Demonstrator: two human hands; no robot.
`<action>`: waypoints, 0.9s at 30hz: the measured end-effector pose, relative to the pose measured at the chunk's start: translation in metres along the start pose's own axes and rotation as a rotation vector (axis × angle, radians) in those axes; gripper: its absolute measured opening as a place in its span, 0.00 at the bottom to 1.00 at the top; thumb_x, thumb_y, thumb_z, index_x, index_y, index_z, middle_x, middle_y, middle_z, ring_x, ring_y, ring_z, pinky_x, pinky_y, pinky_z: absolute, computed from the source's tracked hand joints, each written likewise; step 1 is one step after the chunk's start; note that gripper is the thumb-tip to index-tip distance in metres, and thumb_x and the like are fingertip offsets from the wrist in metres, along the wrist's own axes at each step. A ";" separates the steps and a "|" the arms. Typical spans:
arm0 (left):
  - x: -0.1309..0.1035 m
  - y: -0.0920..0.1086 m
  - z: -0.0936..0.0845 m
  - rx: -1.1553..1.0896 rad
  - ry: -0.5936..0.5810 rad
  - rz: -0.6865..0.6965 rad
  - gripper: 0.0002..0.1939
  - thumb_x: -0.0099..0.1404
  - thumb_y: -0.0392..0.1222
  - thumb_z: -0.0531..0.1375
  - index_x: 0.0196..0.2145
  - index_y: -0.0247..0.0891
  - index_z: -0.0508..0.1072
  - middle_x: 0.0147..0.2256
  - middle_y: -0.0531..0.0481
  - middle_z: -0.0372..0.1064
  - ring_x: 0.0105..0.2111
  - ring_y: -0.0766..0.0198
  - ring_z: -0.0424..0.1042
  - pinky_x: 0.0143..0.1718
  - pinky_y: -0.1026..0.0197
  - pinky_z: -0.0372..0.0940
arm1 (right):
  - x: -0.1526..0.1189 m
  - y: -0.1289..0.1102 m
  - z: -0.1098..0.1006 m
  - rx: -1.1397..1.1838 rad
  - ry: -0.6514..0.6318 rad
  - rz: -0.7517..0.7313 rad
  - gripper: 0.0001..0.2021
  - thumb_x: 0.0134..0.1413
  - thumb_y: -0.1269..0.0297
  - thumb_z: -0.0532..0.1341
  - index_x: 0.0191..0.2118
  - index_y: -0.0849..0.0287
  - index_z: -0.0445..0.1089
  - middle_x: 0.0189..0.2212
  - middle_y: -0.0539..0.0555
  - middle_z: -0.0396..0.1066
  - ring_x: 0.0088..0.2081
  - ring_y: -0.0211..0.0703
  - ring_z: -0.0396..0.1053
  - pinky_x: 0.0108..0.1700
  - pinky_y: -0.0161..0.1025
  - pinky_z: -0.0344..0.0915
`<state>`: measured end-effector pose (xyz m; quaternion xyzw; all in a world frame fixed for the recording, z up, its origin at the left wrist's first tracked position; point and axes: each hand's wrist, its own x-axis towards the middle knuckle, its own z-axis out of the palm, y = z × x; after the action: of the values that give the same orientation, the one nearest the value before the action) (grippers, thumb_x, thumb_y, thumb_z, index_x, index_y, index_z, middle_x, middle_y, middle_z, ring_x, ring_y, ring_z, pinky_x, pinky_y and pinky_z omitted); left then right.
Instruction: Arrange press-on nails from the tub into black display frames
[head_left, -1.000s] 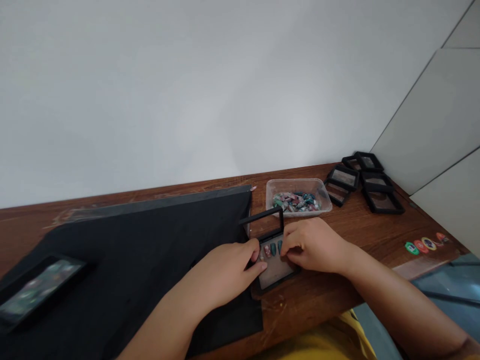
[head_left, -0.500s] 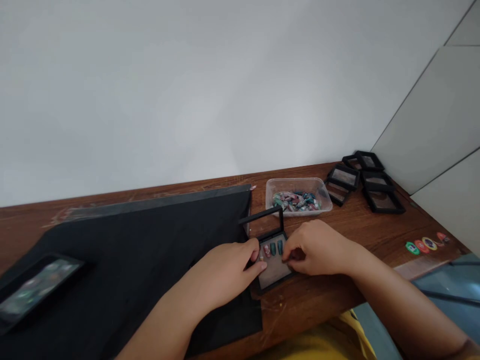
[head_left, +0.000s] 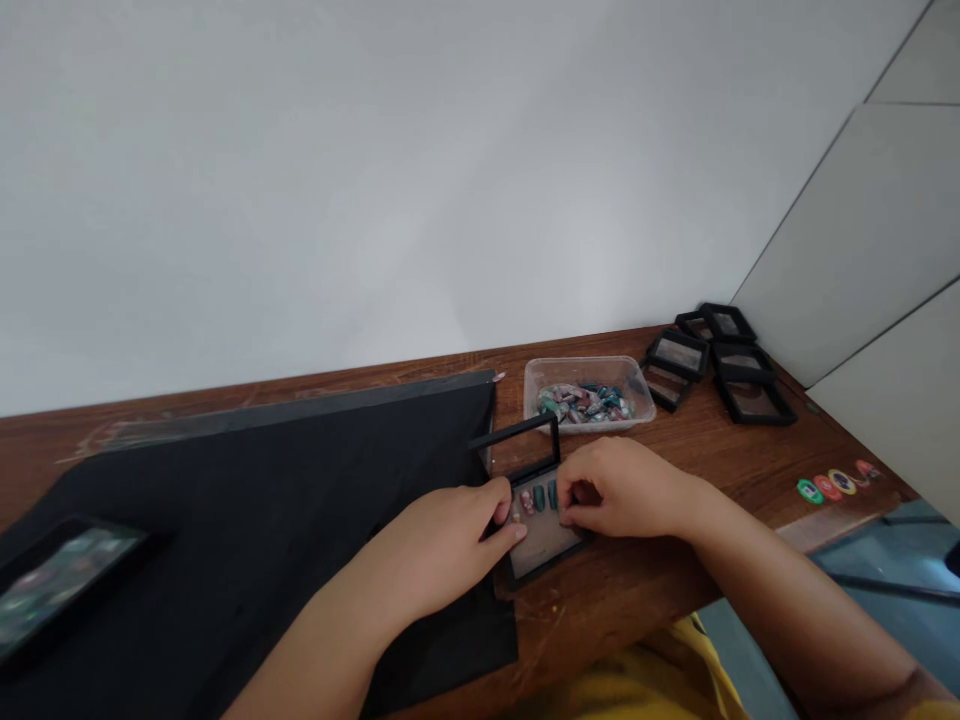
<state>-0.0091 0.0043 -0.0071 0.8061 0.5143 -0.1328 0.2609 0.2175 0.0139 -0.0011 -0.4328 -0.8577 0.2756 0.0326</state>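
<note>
An open black display case (head_left: 544, 548) with a clear film lies at the table's front, its frame lid (head_left: 517, 432) raised at the back. Several press-on nails (head_left: 539, 498), pink patterned and dark teal, are in a row on the film. My left hand (head_left: 450, 535) grips the case's left edge, with the thumb lying over the film. At the row's right end, my right hand (head_left: 626, 490) is closed in a pinch against the film, beside a teal nail. Its fingers hide whatever is between them.
Behind the case stands a clear plastic tub (head_left: 532, 385) of loose press-on nails. Several black cases (head_left: 754, 402) are piled at the back right. A black mat (head_left: 300, 500) covers the left, with a framed case (head_left: 67, 580) on it. Round stickers (head_left: 829, 487) are at the right edge.
My right hand has moved slightly up and inward, closer to the teal nails at the row's right end. My left hand keeps its hold on the case. The whole view has shifted slightly.
</note>
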 end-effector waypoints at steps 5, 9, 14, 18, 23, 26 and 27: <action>0.001 -0.002 0.000 -0.012 0.001 0.011 0.13 0.72 0.53 0.52 0.38 0.44 0.69 0.38 0.47 0.78 0.38 0.51 0.76 0.37 0.54 0.62 | -0.001 0.001 -0.002 0.017 0.039 0.051 0.10 0.49 0.66 0.75 0.38 0.58 0.80 0.30 0.48 0.76 0.31 0.37 0.66 0.33 0.34 0.53; 0.001 -0.001 0.001 -0.006 0.005 0.008 0.13 0.72 0.53 0.51 0.40 0.44 0.69 0.38 0.47 0.78 0.37 0.50 0.76 0.37 0.53 0.62 | 0.000 0.000 -0.001 -0.029 0.018 0.048 0.11 0.50 0.61 0.76 0.39 0.58 0.80 0.32 0.50 0.78 0.33 0.40 0.68 0.34 0.35 0.53; 0.000 0.000 0.001 -0.020 0.013 0.005 0.13 0.71 0.53 0.51 0.39 0.44 0.69 0.38 0.46 0.78 0.37 0.50 0.76 0.37 0.53 0.62 | 0.002 -0.002 0.001 -0.080 0.015 0.083 0.12 0.51 0.61 0.75 0.40 0.58 0.81 0.33 0.51 0.79 0.34 0.41 0.70 0.35 0.37 0.52; 0.000 0.000 0.000 -0.022 0.010 0.007 0.13 0.71 0.53 0.51 0.39 0.44 0.69 0.38 0.46 0.78 0.37 0.50 0.76 0.37 0.53 0.61 | 0.002 -0.004 0.000 -0.101 0.010 0.067 0.09 0.54 0.62 0.72 0.40 0.58 0.82 0.35 0.53 0.81 0.35 0.43 0.71 0.35 0.38 0.53; -0.001 0.000 -0.001 -0.022 0.010 0.007 0.13 0.71 0.53 0.50 0.38 0.44 0.68 0.38 0.47 0.79 0.36 0.53 0.76 0.35 0.54 0.60 | 0.000 -0.007 -0.002 -0.117 0.019 0.071 0.08 0.61 0.66 0.64 0.37 0.59 0.82 0.34 0.55 0.82 0.34 0.43 0.72 0.35 0.39 0.53; -0.001 0.000 -0.001 -0.033 0.009 0.021 0.13 0.71 0.53 0.50 0.37 0.43 0.66 0.38 0.46 0.78 0.36 0.53 0.75 0.36 0.54 0.60 | 0.001 -0.007 -0.002 -0.123 0.049 0.094 0.10 0.62 0.68 0.61 0.36 0.60 0.82 0.36 0.56 0.82 0.36 0.44 0.73 0.35 0.39 0.54; -0.001 0.000 -0.001 -0.032 0.008 0.026 0.12 0.71 0.53 0.50 0.37 0.44 0.66 0.38 0.46 0.78 0.36 0.52 0.75 0.36 0.54 0.59 | 0.002 -0.007 -0.002 -0.122 0.063 0.105 0.10 0.62 0.68 0.61 0.36 0.60 0.82 0.36 0.57 0.82 0.36 0.44 0.73 0.36 0.39 0.54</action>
<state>-0.0095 0.0043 -0.0055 0.8089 0.5070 -0.1179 0.2735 0.2120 0.0126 0.0035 -0.4869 -0.8475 0.2106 0.0189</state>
